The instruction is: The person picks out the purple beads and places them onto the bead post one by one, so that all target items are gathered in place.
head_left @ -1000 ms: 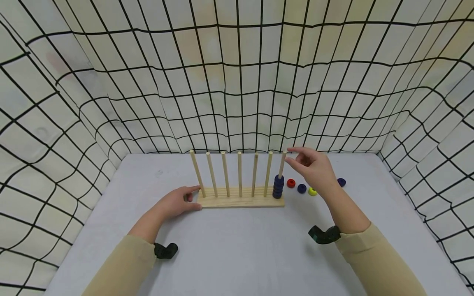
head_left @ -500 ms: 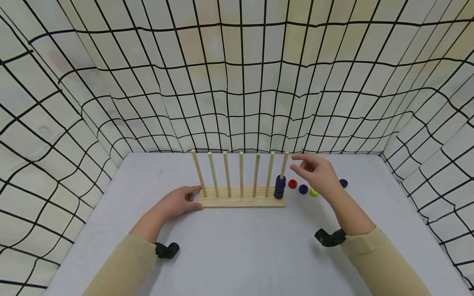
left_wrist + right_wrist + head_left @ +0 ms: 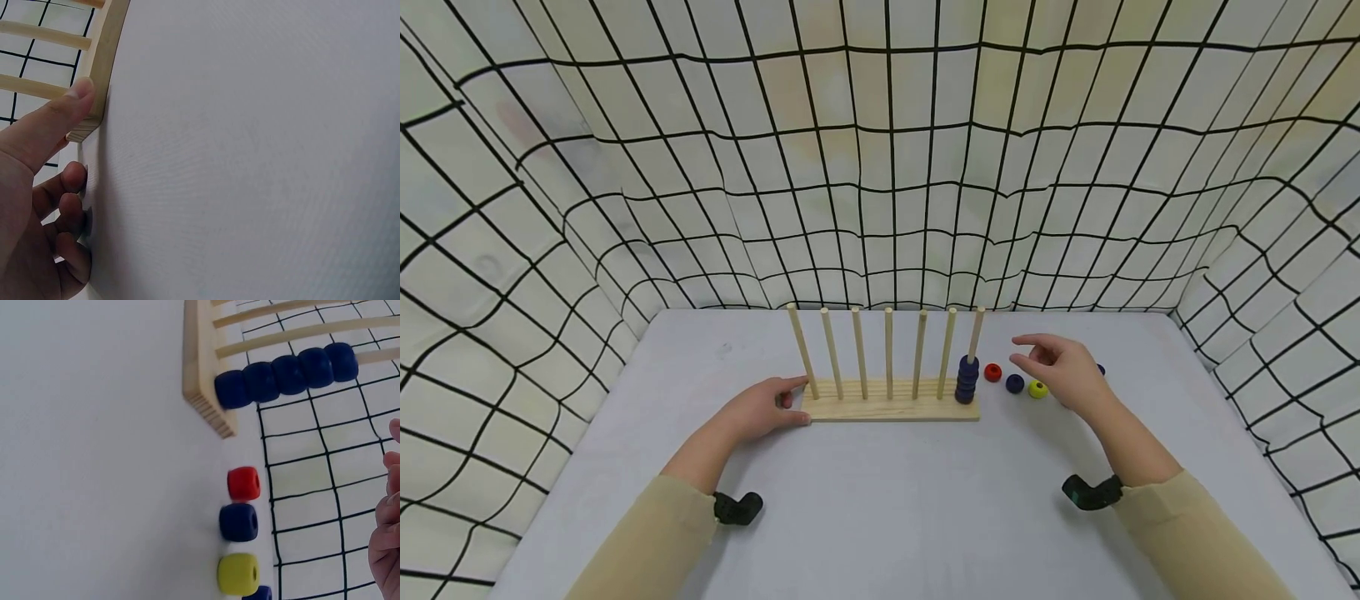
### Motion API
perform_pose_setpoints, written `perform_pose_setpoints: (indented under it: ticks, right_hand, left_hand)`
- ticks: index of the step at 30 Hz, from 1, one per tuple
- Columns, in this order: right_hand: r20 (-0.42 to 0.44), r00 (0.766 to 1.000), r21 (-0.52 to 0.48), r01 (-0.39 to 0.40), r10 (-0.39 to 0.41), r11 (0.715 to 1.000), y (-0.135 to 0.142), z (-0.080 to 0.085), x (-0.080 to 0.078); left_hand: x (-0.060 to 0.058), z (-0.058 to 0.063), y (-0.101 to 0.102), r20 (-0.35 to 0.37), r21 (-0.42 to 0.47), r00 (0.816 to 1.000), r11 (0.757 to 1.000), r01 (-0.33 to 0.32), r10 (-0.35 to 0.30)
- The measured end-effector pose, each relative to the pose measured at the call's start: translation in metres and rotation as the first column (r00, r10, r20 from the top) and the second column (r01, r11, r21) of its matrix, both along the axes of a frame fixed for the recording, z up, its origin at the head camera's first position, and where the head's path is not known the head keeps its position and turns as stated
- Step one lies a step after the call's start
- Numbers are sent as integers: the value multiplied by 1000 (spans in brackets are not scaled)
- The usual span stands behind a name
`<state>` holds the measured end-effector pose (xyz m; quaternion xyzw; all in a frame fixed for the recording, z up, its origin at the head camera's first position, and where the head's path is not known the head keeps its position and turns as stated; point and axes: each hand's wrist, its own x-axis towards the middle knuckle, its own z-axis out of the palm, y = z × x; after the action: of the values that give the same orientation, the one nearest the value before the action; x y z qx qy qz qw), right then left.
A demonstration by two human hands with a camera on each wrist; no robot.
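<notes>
The left hand [image 3: 758,410] pinched the left end of a long wooden board [image 3: 887,407], with the thumb at the front corner and a finger at the back one. Its other fingers were bent, just beside the board's end. The board lay on a white desk [image 3: 880,517], nearer the far edge than the near edge, about midway between the left and right edges. Seven wooden pegs [image 3: 889,354] stood up from it in a row. Five dark blue beads [image 3: 967,380] sat in a stack on the last peg at the right, and the top of that peg poked out above them.

The right hand [image 3: 1063,371] was up over the desk, between the board and the right edge. Its thumb and pointing finger were spread apart, and it held nothing.

Four loose beads lay to the right of the board, toward the far right corner of the desk. First came a red bead [image 3: 992,372], then a loose blue bead [image 3: 1015,383], then a yellow bead [image 3: 1038,389]. Another blue bead [image 3: 1101,369] was farther right (only a tiny bit of it peeked out from behind the right hand).

Both arms had tan sleeves [image 3: 1202,533]. A black net [image 3: 892,129] rose past the far edge.
</notes>
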<state>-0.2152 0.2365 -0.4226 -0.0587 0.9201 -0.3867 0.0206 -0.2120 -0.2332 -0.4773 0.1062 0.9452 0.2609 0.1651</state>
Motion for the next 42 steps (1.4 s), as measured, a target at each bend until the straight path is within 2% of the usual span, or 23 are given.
perform_pose_setpoints:
  ticks: [14,24,33,42]
  right_hand:
    - [83,995,156,-73,61,985,13,-17,-2]
    - [144,988,264,-86,49,961,11,-27,-7]
    - [196,979,362,-122,52,924,10,-37,-14]
    - [211,977,400,-112,27,910,7,-41,-16]
  left_hand:
    - [3,0,-2,5,4,1000,1000,-15,15]
    - [2,-1,-2,7,-3,1000,1000,-24,24]
    - [0,-3,-2,3,-2,1000,1000,-17,17]
    - [0,-3,-4,3,2,1000,1000,-13,13]
